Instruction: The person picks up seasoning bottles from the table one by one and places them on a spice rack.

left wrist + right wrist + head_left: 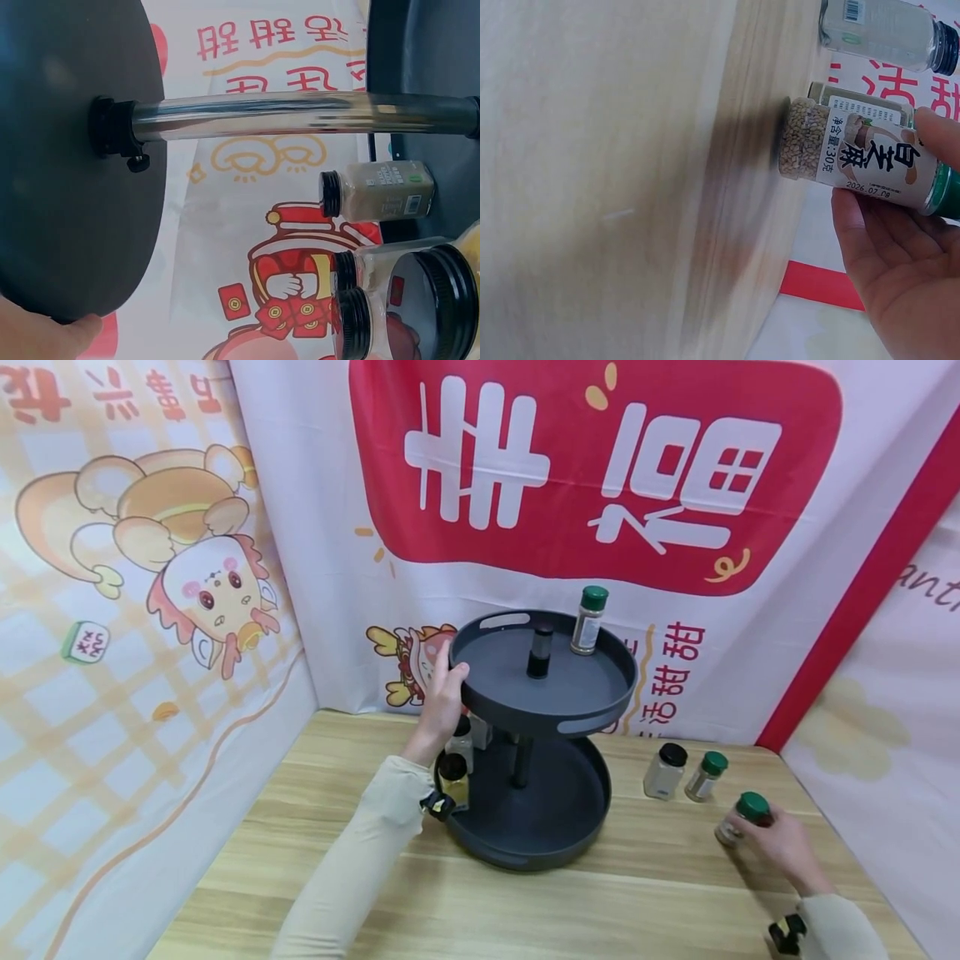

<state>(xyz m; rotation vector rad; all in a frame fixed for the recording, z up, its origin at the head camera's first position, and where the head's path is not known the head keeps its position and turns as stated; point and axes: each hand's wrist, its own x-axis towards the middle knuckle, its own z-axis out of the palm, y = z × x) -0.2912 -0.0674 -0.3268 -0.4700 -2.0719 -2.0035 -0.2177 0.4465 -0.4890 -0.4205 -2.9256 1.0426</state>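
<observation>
My left hand (442,700) grips the left rim of the upper tray (510,714) of a dark two-tier spice rack, thumb at the edge. Between thumb and fingers, my right hand (783,843) pinches a green-capped jar of white sesame seeds (870,150) at the right of the table; its base is close over the wood. Another green-capped jar (587,622) stands upright on the upper tray. Several black-capped jars, one with yellow contents (454,783), stand at the left of the lower tray (525,857), partly behind my left forearm.
A black-capped jar (664,772) and a smaller green-capped jar (705,778) stand on the wooden table (600,910), right of the rack. A metal post (255,116) joins the tiers. Printed cloth hangs behind and along both sides.
</observation>
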